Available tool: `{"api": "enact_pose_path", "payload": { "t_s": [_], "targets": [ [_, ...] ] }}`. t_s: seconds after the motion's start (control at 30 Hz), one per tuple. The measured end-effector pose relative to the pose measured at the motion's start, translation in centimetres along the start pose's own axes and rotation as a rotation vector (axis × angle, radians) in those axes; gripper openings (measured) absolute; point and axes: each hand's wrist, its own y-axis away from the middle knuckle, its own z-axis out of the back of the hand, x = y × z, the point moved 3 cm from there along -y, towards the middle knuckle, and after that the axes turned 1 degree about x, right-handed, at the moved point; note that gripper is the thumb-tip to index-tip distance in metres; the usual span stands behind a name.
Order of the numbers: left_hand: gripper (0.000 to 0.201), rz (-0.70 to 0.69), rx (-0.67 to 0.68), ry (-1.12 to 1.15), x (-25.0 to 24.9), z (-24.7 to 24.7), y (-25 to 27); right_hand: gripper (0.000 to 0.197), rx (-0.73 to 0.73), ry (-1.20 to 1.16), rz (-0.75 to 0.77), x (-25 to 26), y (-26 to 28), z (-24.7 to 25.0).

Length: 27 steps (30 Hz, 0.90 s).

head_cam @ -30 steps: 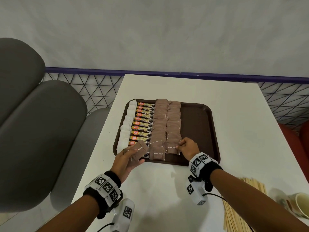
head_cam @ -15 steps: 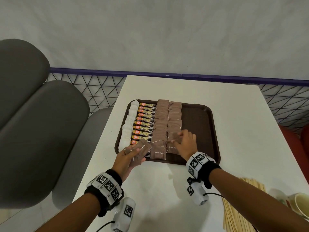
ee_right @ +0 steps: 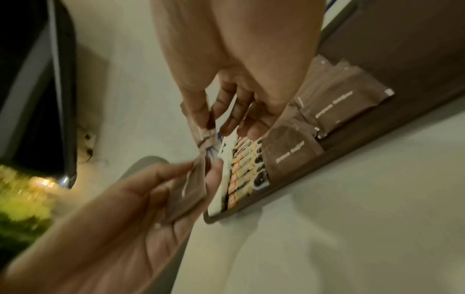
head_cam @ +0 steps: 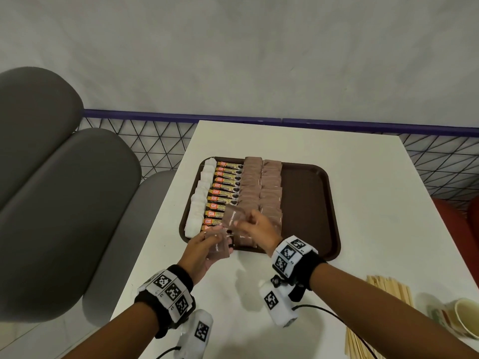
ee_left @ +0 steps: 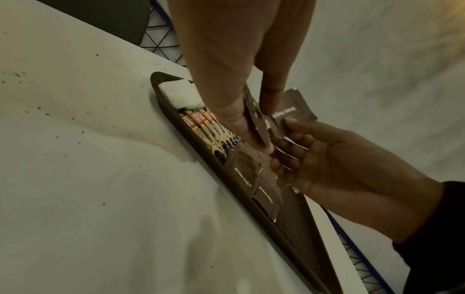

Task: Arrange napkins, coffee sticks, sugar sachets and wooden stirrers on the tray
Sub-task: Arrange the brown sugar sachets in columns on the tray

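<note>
Left hand: we hold our left hand (head_cam: 201,251) palm-up at the near edge of the dark brown plastic tray (head_cam: 308,203), fingers curled round a small stack of brown paper sugar sachets (head_cam: 219,246); it serves as the supply.
Right hand: our right hand (head_cam: 258,230) pinches one brown sugar sachet (head_cam: 234,216) by its edge just above the left hand's stack, drawing it off so that it can, we judge, join a row.
Rows beyond the hands: white folded napkins (head_cam: 199,200) sit furthest to the left, orange-and-black coffee sticks (head_cam: 226,187) next, then two overlapped columns of laid sachets (head_cam: 260,185) running away from us.
Space: the tray's bare part lies to the right of our right hand, likely kept for what remains.
Stirrers: pale wooden stirrers (head_cam: 388,288) lie on the white table (head_cam: 363,203) behind and to the right of our right wrist, not yet on the tray.
Cup: a paper cup (head_cam: 466,317) lies just beyond them.
</note>
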Motion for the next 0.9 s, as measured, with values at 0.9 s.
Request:
{"api": "enact_pose_path", "payload": {
  "t_s": [0.9],
  "targets": [
    [0.011, -0.077, -0.139, -0.208, -0.4, 1.5, -1.3, 0.019, -0.145, 1.066, 0.120, -3.3, -1.0, 7.3]
  ]
}}
